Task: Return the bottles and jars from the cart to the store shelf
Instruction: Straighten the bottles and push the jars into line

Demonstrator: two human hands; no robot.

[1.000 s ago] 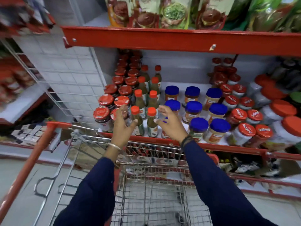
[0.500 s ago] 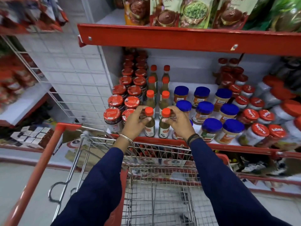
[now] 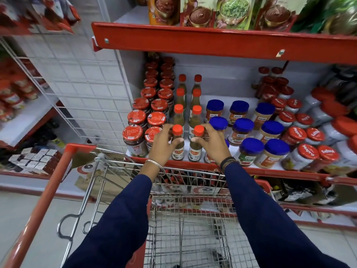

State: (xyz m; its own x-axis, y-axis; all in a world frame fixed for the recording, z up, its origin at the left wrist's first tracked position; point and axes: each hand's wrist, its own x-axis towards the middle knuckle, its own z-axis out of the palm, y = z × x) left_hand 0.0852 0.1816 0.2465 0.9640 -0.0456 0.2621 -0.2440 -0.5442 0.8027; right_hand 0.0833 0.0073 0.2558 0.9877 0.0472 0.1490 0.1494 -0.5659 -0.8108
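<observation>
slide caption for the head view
Left hand and right hand each grip an orange-capped sauce bottle at the shelf's front edge.

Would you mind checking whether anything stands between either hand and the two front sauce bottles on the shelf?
Nothing visible does: the left hand already grips the left bottle, and the right hand the right bottle.

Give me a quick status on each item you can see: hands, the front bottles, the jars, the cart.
Left hand: fingers wrapped on the left front bottle.
Right hand: fingers wrapped on the right front bottle.
Both front bottles: upright, capped, at the shelf's front edge.
Red-lid jars: upright, lidded, in rows.
Blue-lid jars: upright, lidded.
Cart: no bottles or jars visible in its basket.
</observation>
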